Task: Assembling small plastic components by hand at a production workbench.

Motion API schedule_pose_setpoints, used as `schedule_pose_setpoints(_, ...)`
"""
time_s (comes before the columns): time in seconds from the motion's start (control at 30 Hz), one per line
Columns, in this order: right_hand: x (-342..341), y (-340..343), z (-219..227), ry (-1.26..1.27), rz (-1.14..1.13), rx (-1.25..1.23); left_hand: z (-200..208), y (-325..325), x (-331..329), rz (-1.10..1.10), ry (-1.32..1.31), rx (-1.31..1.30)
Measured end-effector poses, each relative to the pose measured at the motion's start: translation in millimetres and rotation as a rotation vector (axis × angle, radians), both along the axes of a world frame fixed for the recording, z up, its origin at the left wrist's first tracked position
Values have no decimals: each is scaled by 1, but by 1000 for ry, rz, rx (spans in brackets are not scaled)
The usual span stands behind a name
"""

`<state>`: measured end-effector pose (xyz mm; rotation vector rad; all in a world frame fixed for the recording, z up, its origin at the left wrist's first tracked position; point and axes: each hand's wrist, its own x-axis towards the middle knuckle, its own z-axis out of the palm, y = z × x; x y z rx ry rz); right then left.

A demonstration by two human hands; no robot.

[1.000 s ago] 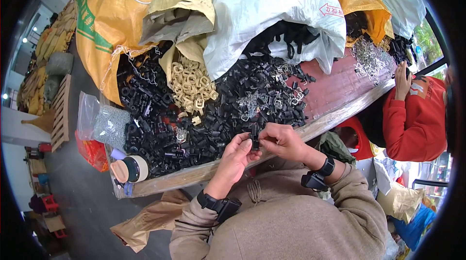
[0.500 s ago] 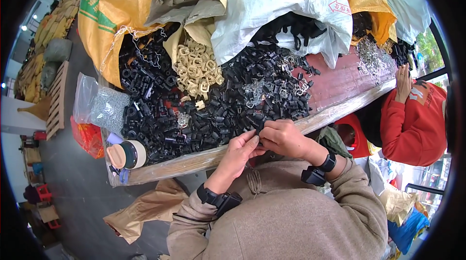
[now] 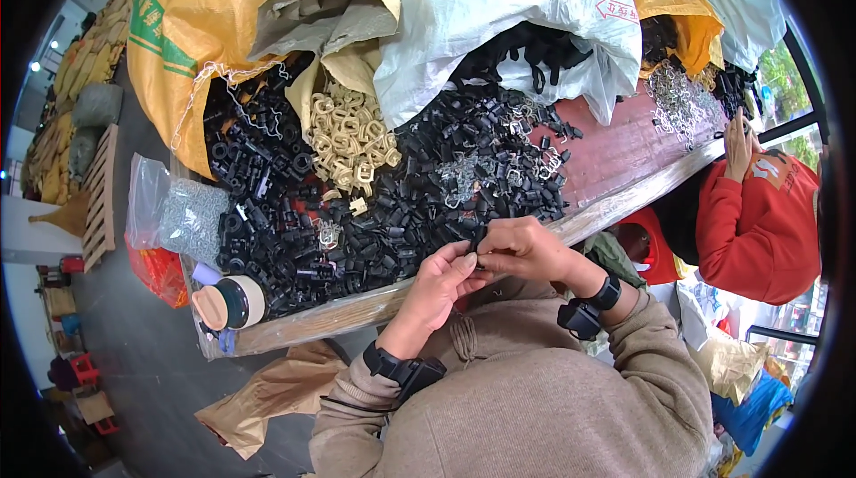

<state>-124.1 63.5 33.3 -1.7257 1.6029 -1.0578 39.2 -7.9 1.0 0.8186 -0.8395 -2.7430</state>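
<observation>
Just over the table's near edge, my two hands meet fingertip to fingertip. My left hand (image 3: pixel 439 289) is closed, thumb and fingers pinching a small black plastic part (image 3: pixel 477 238). From the other side my right hand (image 3: pixel 524 251) is closed on the same part, its fingers bent over it. Most of the part is hidden by the fingers, so its exact kind cannot be made out. Right beyond the hands spreads a heap of black plastic parts (image 3: pixel 401 226), with a small pile of silvery metal pieces (image 3: pixel 461 177) among them.
Cream-coloured rings (image 3: pixel 343 135) spill from a paper sack. A white woven sack (image 3: pixel 499 23) and a yellow one (image 3: pixel 201 5) stand behind. At left are a bag of small metal pieces (image 3: pixel 194 218) and a jar (image 3: pixel 230 303). A co-worker in red (image 3: pixel 758 219) sits at right.
Both hands keep their grip on the small black part, with only slight finger shifts. The whole view has moved a little, and the co-worker's hands show more.
</observation>
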Motion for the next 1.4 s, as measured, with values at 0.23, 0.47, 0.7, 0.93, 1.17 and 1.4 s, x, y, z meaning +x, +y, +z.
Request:
schedule_pose_setpoints(0.23,-55,-12,-24,364,-394,-53,1,-5,-2,12,14,3)
schedule_pose_setpoints(0.47,-70,-18,-35,509,-346,79,1,-2,-2,40,36,-17)
schedule_pose_setpoints(0.7,-68,-16,-38,243,-431,-73,0,3,2,116,48,0)
schedule_pose_setpoints(0.93,-40,-12,-25,-768,-366,220,4,1,-3,210,160,26)
schedule_pose_setpoints(1.17,-1,-11,-18,-1096,-232,368,0,-6,-14,320,274,-9)
schedule_pose_setpoints(1.4,4,-10,-20,-963,-151,341,-5,-10,-9,340,325,9)
